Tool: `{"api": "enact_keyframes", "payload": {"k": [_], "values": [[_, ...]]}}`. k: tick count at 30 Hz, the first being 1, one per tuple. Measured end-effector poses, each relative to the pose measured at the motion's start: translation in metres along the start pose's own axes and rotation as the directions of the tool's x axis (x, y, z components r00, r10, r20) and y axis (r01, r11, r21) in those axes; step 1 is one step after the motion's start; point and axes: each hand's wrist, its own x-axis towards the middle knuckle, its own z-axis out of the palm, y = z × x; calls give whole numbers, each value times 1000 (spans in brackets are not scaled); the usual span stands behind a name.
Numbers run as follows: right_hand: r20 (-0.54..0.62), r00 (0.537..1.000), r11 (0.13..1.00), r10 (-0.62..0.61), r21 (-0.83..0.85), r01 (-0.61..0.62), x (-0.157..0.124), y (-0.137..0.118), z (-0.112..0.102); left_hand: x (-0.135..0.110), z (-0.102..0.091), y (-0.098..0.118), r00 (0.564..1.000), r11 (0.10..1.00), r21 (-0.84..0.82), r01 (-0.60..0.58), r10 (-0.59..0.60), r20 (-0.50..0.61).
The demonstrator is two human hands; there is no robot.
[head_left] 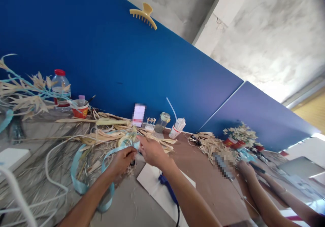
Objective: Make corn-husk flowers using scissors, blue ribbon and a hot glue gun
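The light blue ribbon (80, 187) lies in wide loops on the tabletop (203, 166), and its upper end runs to the middle of the view, where both hands meet. The left hand (124, 160) has its grip closed around that end, with a small dark piece at its fingertips that is too small to tell. The right hand (151, 151), just beside it at 3 o'clock, pinches the same ribbon end between thumb and fingers.

Dried husk strips (111, 135) are heaped at 11 o'clock from the hands. A white sheet (152, 183) lies at 5 o'clock under the right forearm, with a blue-handled tool (166, 185) on it. Farther off at 10 o'clock stand a red cup (80, 111) and a water bottle (61, 85). At 1 o'clock are a glass jar (162, 121) and a white cup with a straw (177, 126), against the blue partition (114, 61). Well apart at 3 o'clock, another person's hand (245, 169) rests on the tabletop.
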Motion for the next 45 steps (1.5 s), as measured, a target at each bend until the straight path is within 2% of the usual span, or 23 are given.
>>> {"api": "enact_keyframes", "payload": {"k": [1,3,4,5,6,7,8,11,14,16,17,18,19,20,21,23,25,26,28,30,33,41,45], "values": [[-101,994,999,47,33,-44,-2,1,2,1,-1,-1,1000,1000,-23,16,-16,-18],[-262,947,979,187,124,-159,-11,2,11,4,-4,-2,996,995,-89,50,-56,-68],[-266,928,960,261,168,-222,-16,2,20,5,-5,-2,993,990,-124,63,-75,-95],[-190,939,949,287,188,-252,-22,1,30,6,-7,-2,989,986,-152,67,-85,-118],[-60,960,948,273,188,-258,-29,-1,41,7,-8,-1,987,983,-173,61,-85,-136],[60,963,946,263,180,-270,-35,-5,53,8,-9,0,986,981,-188,49,-78,-149],[123,949,938,289,161,-306,-40,-10,64,8,-10,2,985,979,-199,37,-69,-157],[134,935,936,329,87,-342,-47,-24,85,7,-9,4,988,977,-214,26,-58,-144],[119,951,957,284,18,-288,-45,-29,92,7,-7,3,993,977,-213,25,-49,-108],[93,955,956,282,55,-287,-42,-25,91,7,-6,1,995,976,-217,15,-37,-97],[81,948,939,308,133,-316,-40,-21,91,7,-6,0,994,975,-222,10,-33,-100],[71,932,898,355,252,-361,-39,-17,90,7,-6,0,994,974,-228,8,-33,-106],[73,909,820,411,407,-403,-37,-12,89,7,-6,0,993,972,-235,7,-34,-111],[74,883,701,464,578,-417,-36,-7,88,6,-5,0,993,970,-242,10,-38,-110],[74,860,552,505,738,-387,-35,-3,87,6,-5,0,994,969,-246,19,-45,-98],[68,841,227,537,948,-222,-34,0,86,4,-3,-1,997,968,-245,50,-62,-41],[71,853,-49,517,997,-53,-32,-1,87,2,-1,-2,996,970,-230,84,-77,39],[79,864,-155,497,988,-2,-32,-2,89,1,-1,-4,994,970,-223,96,-82,72],[98,879,-298,467,953,53,-30,-6,93,0,1,-6,990,967,-230,109,-85,112],[107,887,-377,449,923,79,-30,-8,97,-2,2,-7,987,957,-261,126,-94,133],[124,898,-436,422,896,81,-30,-8,102,-5,2,-3,980,941,-294,168,-128,149],[151,906,-482,396,874,65,-28,-10,109,-9,9,1,945,940,-244,240,-168,282],[146,916,-480,373,875,56,-26,-14,110,-8,10,-4,959,956,-202,211,-162,233]]}}
